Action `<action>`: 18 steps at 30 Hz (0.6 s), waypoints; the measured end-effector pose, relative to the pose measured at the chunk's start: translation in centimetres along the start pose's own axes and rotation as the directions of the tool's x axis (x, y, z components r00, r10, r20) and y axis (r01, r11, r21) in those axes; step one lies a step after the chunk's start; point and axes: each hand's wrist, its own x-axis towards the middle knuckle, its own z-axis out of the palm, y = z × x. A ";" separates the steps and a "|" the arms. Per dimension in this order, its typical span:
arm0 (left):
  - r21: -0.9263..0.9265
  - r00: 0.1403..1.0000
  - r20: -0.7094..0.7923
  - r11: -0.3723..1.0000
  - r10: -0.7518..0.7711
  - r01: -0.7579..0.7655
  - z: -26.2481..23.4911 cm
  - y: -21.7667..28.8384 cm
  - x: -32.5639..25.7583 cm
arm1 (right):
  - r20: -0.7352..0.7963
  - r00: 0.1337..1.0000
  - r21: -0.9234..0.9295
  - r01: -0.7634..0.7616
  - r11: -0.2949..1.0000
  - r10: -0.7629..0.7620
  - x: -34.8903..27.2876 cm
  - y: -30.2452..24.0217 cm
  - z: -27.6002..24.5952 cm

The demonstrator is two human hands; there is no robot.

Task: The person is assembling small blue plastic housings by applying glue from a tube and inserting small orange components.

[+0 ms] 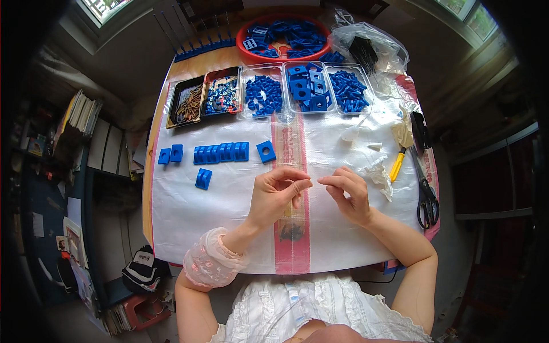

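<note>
Over the middle of the table, my left hand [278,193] and my right hand [350,195] face each other with a small gap between the fingertips. The left thumb and forefinger are pinched together, and whatever they hold is too small to make out. My right thumb and forefinger are also closed in, with nothing I can name between them. Just beyond the left hand lies a single blue block with a round hole [266,151]. Left of it stands a row of blue ribbed blocks [221,153], with one blue ribbed block [203,179] nearer me and two blue holed blocks [170,154] farther left.
Across the back stand trays of screws [189,105], small mixed hardware [222,94], and blue parts [263,94]. Behind them sit a red basin [243,50] and a blue rack with upright rods [204,50]. Black scissors [426,200] and a yellow-handled tool [397,166] lie at right.
</note>
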 end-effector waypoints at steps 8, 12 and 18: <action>0.835 0.886 -0.049 0.506 0.460 -0.217 -2.8 3.2 1.5 | -0.019 0.999 -0.063 -0.028 0.998 0.026 -1.2 1.5 0.1; 0.976 0.872 0.051 0.162 0.487 -0.147 -4.7 2.7 2.0 | -0.016 0.987 0.084 -0.156 0.984 0.157 -0.5 0.4 0.4; 0.997 0.938 0.005 0.066 0.346 -0.030 -4.7 1.7 2.3 | 0.060 0.992 0.090 -0.119 0.989 0.114 -0.5 0.7 0.5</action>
